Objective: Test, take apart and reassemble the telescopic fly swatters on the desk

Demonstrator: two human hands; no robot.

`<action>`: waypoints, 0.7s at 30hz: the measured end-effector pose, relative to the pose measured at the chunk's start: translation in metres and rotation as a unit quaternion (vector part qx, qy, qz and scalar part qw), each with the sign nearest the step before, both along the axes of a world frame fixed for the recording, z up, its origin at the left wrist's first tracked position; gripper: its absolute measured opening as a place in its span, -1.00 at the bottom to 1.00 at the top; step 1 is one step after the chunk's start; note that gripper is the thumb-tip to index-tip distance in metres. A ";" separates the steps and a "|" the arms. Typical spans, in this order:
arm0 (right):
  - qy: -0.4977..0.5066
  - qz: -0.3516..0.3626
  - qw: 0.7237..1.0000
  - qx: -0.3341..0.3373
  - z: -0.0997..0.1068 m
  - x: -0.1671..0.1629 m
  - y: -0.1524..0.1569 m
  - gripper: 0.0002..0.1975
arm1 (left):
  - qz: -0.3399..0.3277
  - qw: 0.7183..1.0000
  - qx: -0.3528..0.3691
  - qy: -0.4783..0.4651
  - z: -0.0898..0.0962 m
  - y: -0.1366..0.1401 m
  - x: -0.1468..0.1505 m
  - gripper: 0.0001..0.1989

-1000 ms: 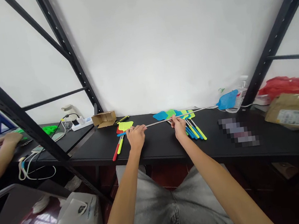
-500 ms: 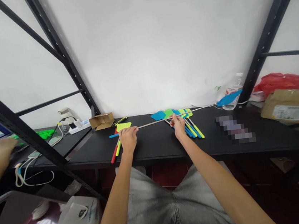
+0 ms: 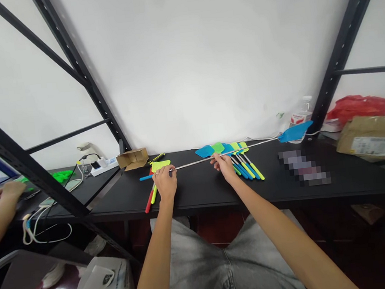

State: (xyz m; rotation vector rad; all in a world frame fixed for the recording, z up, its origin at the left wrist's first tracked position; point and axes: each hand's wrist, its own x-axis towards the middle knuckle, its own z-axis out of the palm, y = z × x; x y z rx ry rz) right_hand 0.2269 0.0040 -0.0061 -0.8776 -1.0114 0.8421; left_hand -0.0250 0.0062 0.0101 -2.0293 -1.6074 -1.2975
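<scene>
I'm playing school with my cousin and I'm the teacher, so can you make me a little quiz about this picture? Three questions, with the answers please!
1. Pick one: what colour is the head of the long swatter in the left hand?
A) red
B) yellow
C) blue

2. True or false: the clear bottle is further right in the picture than the small open cardboard box.

3. Fill the gap: two handles show on the black table near the left hand. One is a yellow handle, the other is ____.

Key: 1. C. 2. True. 3. Red.
</scene>
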 end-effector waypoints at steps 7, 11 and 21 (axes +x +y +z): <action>0.098 -0.010 0.995 -0.005 0.000 0.003 0.000 -0.46 | 0.103 0.989 0.013 -0.107 -0.002 -0.001 -0.005 -0.76; 0.113 -0.007 0.994 -0.008 -0.001 0.003 0.000 -0.48 | 0.100 0.987 -0.015 -0.126 -0.003 0.001 -0.008 -0.76; 0.131 -0.007 0.991 -0.008 0.000 0.003 -0.001 -0.50 | 0.095 0.987 -0.046 -0.122 0.000 -0.003 -0.005 -0.77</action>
